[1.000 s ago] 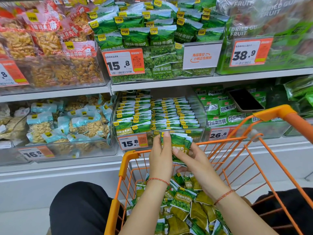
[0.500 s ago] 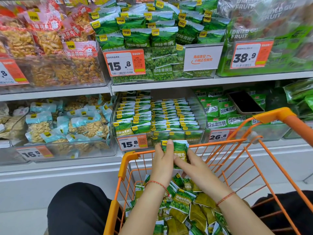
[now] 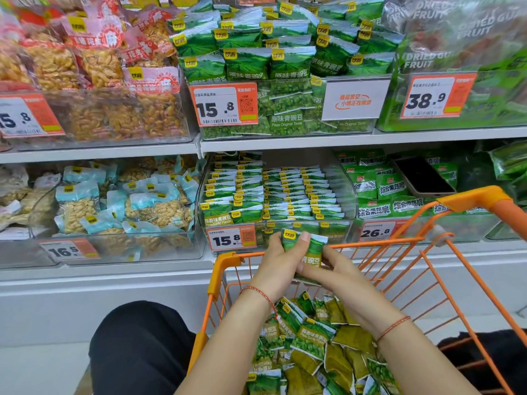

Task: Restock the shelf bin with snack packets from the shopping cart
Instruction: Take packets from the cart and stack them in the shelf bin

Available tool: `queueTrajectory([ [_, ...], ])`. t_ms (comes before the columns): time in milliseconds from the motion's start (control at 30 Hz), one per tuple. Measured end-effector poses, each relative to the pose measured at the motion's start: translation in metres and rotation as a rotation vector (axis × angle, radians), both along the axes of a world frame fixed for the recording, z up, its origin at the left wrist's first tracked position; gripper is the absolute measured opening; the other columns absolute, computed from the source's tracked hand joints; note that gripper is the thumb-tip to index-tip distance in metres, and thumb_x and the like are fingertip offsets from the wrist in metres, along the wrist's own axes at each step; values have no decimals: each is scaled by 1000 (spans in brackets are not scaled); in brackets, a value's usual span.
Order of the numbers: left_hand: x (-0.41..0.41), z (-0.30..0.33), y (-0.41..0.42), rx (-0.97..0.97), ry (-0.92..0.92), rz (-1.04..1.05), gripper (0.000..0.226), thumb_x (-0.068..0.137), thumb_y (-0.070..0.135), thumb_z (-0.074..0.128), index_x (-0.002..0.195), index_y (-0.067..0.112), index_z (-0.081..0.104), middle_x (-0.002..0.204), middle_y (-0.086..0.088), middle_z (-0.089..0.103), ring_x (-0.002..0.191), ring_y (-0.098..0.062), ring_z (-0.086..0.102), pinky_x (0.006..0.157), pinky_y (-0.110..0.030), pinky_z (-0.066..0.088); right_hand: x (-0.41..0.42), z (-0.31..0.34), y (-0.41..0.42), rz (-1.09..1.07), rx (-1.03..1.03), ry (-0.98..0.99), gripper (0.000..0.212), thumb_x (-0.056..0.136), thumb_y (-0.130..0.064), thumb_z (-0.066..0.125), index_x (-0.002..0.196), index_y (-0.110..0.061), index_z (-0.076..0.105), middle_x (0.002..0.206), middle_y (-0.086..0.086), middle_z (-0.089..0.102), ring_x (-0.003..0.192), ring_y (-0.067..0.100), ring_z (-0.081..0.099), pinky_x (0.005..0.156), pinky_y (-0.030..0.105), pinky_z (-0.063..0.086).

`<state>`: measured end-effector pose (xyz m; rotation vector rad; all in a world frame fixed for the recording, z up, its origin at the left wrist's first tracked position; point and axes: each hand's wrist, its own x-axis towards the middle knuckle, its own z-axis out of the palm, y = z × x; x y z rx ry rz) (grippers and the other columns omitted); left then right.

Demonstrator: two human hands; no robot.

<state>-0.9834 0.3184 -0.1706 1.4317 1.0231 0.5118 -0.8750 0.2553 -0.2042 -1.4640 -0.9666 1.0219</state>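
A dark phone (image 3: pixel 424 176) lies face-up on green packets (image 3: pixel 379 192) in the bin at the lower shelf's right end. At that shelf's left end, a clear bin holds pale-blue nut packets (image 3: pixel 119 201). On the upper shelf (image 3: pixel 285 143), orange-red snack bags (image 3: pixel 94 67) fill the left bin, and a white sign (image 3: pixel 355 100) hangs at the front edge.

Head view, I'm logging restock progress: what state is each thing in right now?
Left hand: grips the held packets.
Right hand: grips the same packets from the other side.
Held packets: a small green stack, upright, above the cart.
Shopping cart: holds a loose pile of green packets.
Shelf bin: packets in neat rows, space left at the back right.
Phone: lying on packets in the next bin, screen dark.
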Motion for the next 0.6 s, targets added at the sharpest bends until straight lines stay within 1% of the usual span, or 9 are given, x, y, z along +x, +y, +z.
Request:
queueTrajectory([
  [67, -2, 1, 5, 8, 16, 1, 77, 93, 51, 45, 151, 13, 10, 156, -7, 22, 140, -21, 27, 109, -33, 28, 3, 4, 6, 19, -28, 18, 25, 82, -32, 72, 95, -28, 51, 92, -17, 54, 87, -1, 53, 62, 11, 42],
  [133, -3, 3, 9, 9, 18, 13, 79, 93, 53, 44, 152, 15, 7, 157, -7, 17, 143, -23, 23, 111, -36, 25, 4, 11, 13, 34, -49, -32, 33, 78, -40, 75, 84, -31, 44, 79, -17, 40, 72, -2, 42, 53, 11, 36],
  [233, -1, 5, 15, -1, -17, 37, 79, 92, 53, 44, 152, 18, 6, 159, -4, 12, 145, -23, 17, 113, -39, 22, 5, 23, 20, -3, -39, -68, 30, 82, -26, 72, 70, -23, 44, 66, -13, 37, 61, 3, 38, 53, 15, 32],
  [300, 1, 6, 18, 4, -25, 57, 78, 93, 52, 43, 152, 18, 5, 159, -4, 11, 145, -22, 17, 113, -38, 21, 4, 28, 24, -12, -21, -132, 31, 82, -25, 71, 69, -19, 43, 68, -10, 38, 67, 8, 39, 57, 21, 30],
  [367, 2, 5, 22, 2, -22, 59, 77, 94, 52, 42, 152, 18, 4, 159, -5, 12, 145, -23, 17, 113, -38, 21, 3, 31, 26, -11, -26, -193, 30, 82, -25, 71, 70, -17, 44, 73, -9, 45, 75, 8, 44, 59, 19, 33],
  [433, 3, 4, 25, 18, -5, 42, 77, 94, 53, 41, 152, 18, 5, 159, -5, 13, 144, -23, 18, 112, -36, 23, 1, 36, 29, -5, -16, -204, 34, 83, -20, 71, 66, -18, 42, 58, -14, 47, 60, 1, 44, 48, 10, 31],
  [500, 4, 3, 32, 50, 22, 7, 76, 95, 52, 41, 152, 17, 5, 158, -4, 16, 143, -22, 22, 103, -27, 32, 3, 40, 35, -2, -20, -210, 37, 83, -15, 71, 63, -18, 40, 41, -16, 41, 44, -1, 38, 39, 9, 27],
  [567, 9, 6, 48, 107, 61, -22, 75, 95, 52, 40, 152, 15, 9, 155, -5, 23, 140, -21, 28, 91, -19, 40, 9, 44, 47, 12, -29, -226, 31, 82, -13, 72, 64, -17, 47, 40, -17, 44, 40, -3, 42, 41, 7, 28],
  [600, 11, 7, 58, 154, 89, -33, 74, 95, 54, 38, 151, 15, 13, 155, -5, 25, 139, -21, 30, 97, -23, 38, 13, 45, 56, 25, -20, -212, 23, 81, -13, 73, 68, -16, 54, 43, -18, 51, 42, -6, 47, 46, 6, 32],
])
